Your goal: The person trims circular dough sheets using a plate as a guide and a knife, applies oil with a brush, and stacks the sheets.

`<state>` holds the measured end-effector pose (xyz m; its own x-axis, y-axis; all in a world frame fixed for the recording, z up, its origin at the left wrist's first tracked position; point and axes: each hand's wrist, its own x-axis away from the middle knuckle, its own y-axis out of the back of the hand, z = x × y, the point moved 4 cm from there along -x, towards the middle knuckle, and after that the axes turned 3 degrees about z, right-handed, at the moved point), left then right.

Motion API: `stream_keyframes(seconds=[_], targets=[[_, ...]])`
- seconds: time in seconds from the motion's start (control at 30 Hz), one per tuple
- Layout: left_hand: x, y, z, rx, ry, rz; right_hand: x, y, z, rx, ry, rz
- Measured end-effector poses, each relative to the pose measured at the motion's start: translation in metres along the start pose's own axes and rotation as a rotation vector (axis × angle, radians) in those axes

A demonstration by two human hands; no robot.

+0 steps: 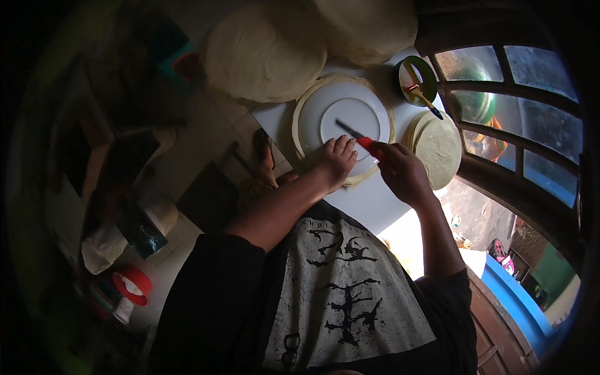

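A white plate (310, 119) lies upside down on a round sheet of dough (296, 145), whose edge shows as a pale ring around it. My left hand (337, 164) rests on the plate's near part with its fingers stretched out. In my right hand (405, 176) is a knife (365, 142) with a red handle and a dark blade. The blade points to the upper left across the plate's base. Just right of that hand sits a stack of smaller dough rounds (439, 150).
Large dough rounds (265, 56) and another big pile of dough (370, 28) occupy the table's far side. A green-rimmed bowl (427, 70) with a brush (424, 100) stands near the window (540, 119). A person's foot (264, 149) is left of the table; a red container (132, 284) sits lower left.
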<state>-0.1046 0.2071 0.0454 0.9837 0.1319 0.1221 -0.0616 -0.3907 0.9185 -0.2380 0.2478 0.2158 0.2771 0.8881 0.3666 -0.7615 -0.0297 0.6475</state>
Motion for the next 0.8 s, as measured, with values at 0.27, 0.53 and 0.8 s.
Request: stream_keyframes(seconds=[0.27,0.53,0.8], targets=[[-0.008,0.009,-0.021,-0.240,0.178,0.086,-0.048,-0.058,0.067,0.980,0.515,0.413],[-0.003,0.013,-0.015,-0.121,0.227,-0.006,-0.061,-0.103,0.093,1.245,0.551,0.674],[0.006,0.014,-0.007,-0.126,0.295,-0.117,-0.065,-0.118,0.110,1.372,0.472,0.839]])
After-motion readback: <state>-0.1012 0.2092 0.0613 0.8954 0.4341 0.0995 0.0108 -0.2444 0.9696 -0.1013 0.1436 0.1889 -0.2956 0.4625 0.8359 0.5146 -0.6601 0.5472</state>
